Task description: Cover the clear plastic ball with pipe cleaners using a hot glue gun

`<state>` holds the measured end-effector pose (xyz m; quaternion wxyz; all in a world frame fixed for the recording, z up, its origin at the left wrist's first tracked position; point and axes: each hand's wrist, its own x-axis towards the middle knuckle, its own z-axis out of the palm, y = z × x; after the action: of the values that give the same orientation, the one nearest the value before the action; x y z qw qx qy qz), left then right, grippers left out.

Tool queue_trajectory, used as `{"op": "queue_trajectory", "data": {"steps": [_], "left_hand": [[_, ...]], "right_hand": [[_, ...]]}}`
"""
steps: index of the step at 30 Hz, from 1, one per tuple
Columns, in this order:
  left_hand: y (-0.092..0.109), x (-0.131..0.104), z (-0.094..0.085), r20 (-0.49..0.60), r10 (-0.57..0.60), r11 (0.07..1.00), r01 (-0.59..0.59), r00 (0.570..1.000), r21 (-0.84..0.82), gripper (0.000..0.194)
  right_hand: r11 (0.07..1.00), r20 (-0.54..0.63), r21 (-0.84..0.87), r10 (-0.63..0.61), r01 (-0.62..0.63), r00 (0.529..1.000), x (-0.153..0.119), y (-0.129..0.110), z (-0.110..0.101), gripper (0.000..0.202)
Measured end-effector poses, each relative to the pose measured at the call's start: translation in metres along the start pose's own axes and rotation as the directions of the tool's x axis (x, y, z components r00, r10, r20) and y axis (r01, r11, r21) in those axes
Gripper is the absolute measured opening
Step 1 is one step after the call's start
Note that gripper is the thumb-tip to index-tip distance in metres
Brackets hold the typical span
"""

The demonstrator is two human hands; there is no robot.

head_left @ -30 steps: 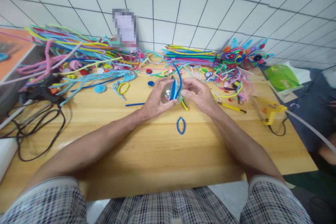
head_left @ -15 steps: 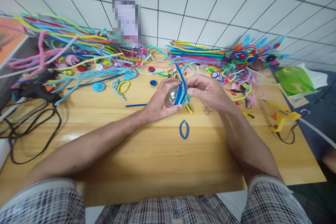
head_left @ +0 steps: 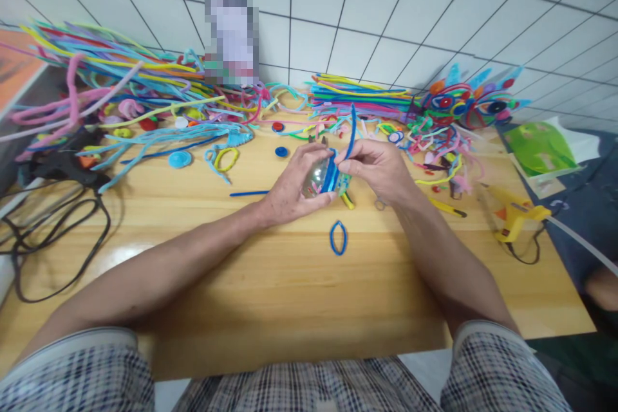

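My left hand point(head_left: 294, 187) is wrapped round a clear, rounded container point(head_left: 316, 177) that has blue pipe cleaner bands point(head_left: 330, 175) about it. Between the thumb and fingers of my right hand point(head_left: 374, 167) is a blue pipe cleaner point(head_left: 353, 129), its free end pointing up. That hand is close against the banded side; whether the strand is joined to the bands I cannot tell. A blue pipe cleaner loop point(head_left: 338, 238) lies on the table below the hands. Left of my left hand is a straight blue piece point(head_left: 248, 193). Something yellow point(head_left: 347, 201) shows under the container.
Bundles of coloured pipe cleaners point(head_left: 362, 100) line the wall. At right are a yellow glue gun point(head_left: 521, 212), a yellow cutter point(head_left: 447, 207) and colourful masks point(head_left: 463, 103). A black glue gun point(head_left: 62, 158) with looped cable point(head_left: 58, 251) sits left. Scissor handles point(head_left: 380, 204) show beside my right wrist.
My right hand has swung the blue pipe cleaner away from the bands, so it now stands more upright and further right. My left hand keeps the container in place.
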<state>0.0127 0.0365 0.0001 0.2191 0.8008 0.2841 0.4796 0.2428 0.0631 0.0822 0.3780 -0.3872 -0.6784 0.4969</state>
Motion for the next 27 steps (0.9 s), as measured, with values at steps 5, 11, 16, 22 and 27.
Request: {"op": "queue_trajectory", "data": {"steps": [5, 11, 16, 22, 27], "left_hand": [[0.000, -0.001, -0.002, -0.009, -0.034, 0.999, 0.034, 0.999, -0.006, 0.072], [0.001, -0.001, -0.002, -0.006, -0.002, 1.000, 0.002, 1.000, -0.005, 0.072], [0.001, -0.001, -0.001, 0.013, 0.006, 1.000, -0.006, 1.000, -0.001, 0.073], [-0.001, -0.003, 0.000, 0.000, 0.019, 1.000, -0.019, 1.000, 0.001, 0.074], [-0.004, -0.003, 0.000, 0.002, 0.023, 1.000, -0.023, 1.000, -0.010, 0.078]], "right_hand": [[0.999, -0.049, -0.034, -0.004, 0.003, 0.999, -0.001, 0.002, 0.001, 0.056], [0.995, -0.065, -0.091, -0.047, 0.041, 0.997, 0.000, 0.007, 0.002, 0.054], [0.990, -0.096, -0.123, -0.082, 0.070, 0.992, 0.000, 0.009, 0.007, 0.052], [1.000, -0.103, 0.028, 0.002, 0.001, 0.995, 0.000, 0.015, 0.014, 0.051], [0.997, -0.107, 0.063, 0.046, -0.040, 0.993, 0.000, 0.017, 0.016, 0.056]]}}
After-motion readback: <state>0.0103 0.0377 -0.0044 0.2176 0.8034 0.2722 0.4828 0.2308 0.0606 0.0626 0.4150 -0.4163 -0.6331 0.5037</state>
